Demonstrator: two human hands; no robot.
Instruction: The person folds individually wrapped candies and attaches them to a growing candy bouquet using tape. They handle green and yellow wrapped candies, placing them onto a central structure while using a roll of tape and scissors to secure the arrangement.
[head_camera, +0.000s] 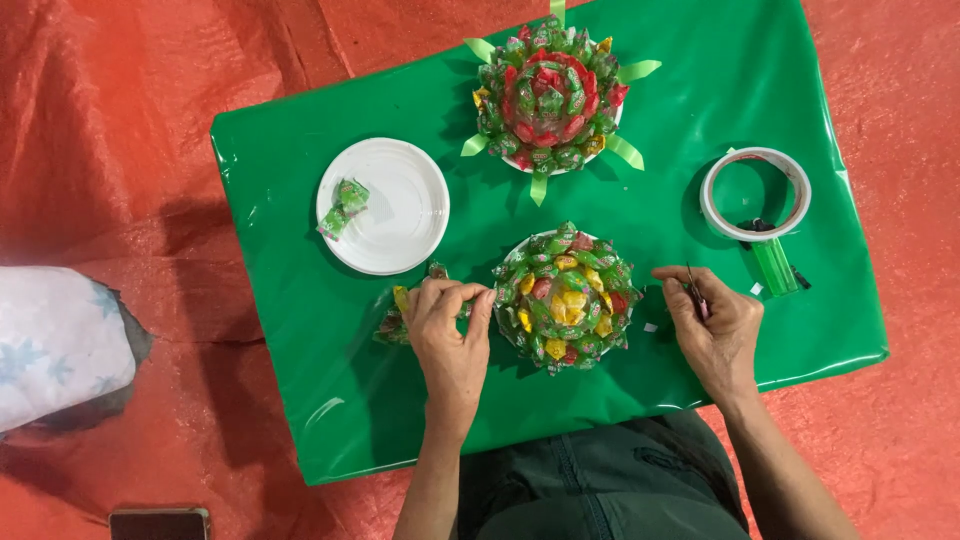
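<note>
At the near edge of the green tabletop (300, 400), our left hand (450, 330) pinches a wrapped candy (402, 298) beside one of two candy-covered domes (566, 298), while our right hand (712, 322) closes on small scissors (697, 296). The second dome (548, 95) sits at the far edge. We count one white plate (400, 215) holding two candies (343, 206), and one tape roll (755, 193) toward the right edge.

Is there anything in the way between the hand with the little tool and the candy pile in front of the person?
Nothing visible. The right hand rests on the green table cover, apart from the near candy mound, with only bare cover and tiny white scraps between them. The left hand touches the mound's other side.
</note>
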